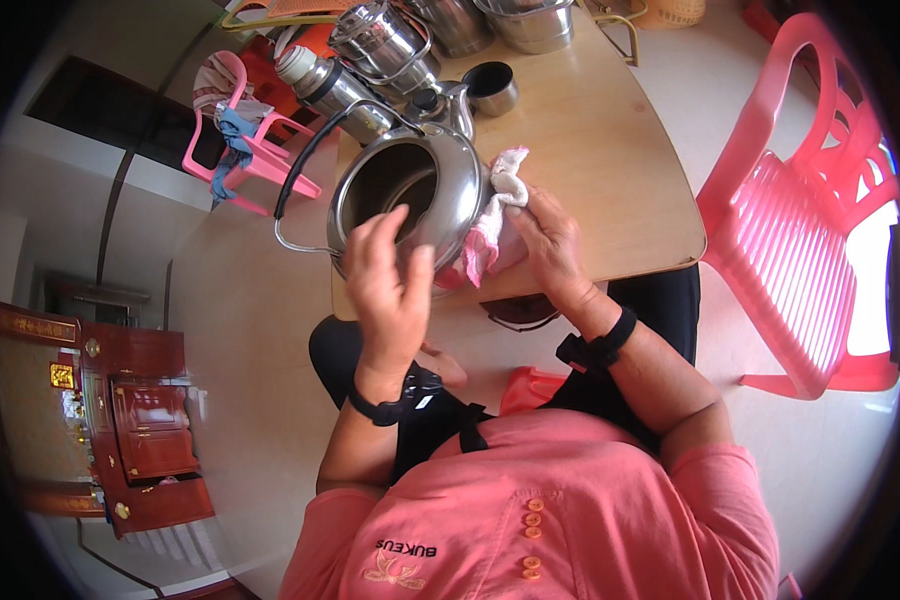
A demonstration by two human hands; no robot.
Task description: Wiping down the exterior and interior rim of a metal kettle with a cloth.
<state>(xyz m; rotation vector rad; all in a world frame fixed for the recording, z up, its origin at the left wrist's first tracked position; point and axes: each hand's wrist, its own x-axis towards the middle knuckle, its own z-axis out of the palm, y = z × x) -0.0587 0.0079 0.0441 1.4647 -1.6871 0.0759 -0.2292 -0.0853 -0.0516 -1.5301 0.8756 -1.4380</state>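
A shiny steel kettle (461, 180) stands at the near left part of the wooden table (600, 165), its lid off and its round mouth uncovered. Its black-gripped handle (300, 169) leans to the left, and its spout points away from me. My left hand (390, 289) is raised at the near rim of the mouth, fingers apart, with nothing in it; whether it touches the rim cannot be told. My right hand (551, 236) holds a white cloth with pink edges (506, 191) between thumb and fingers, beside the kettle's right side.
Behind the kettle stand a steel thermos flask (345, 97), a steel cup (491, 88) and several steel pots (382, 45). A pink plastic chair (787, 262) is right of the table; another pink chair (270, 154) with cloths on it is at the left. A red stool (529, 386) shows between my legs.
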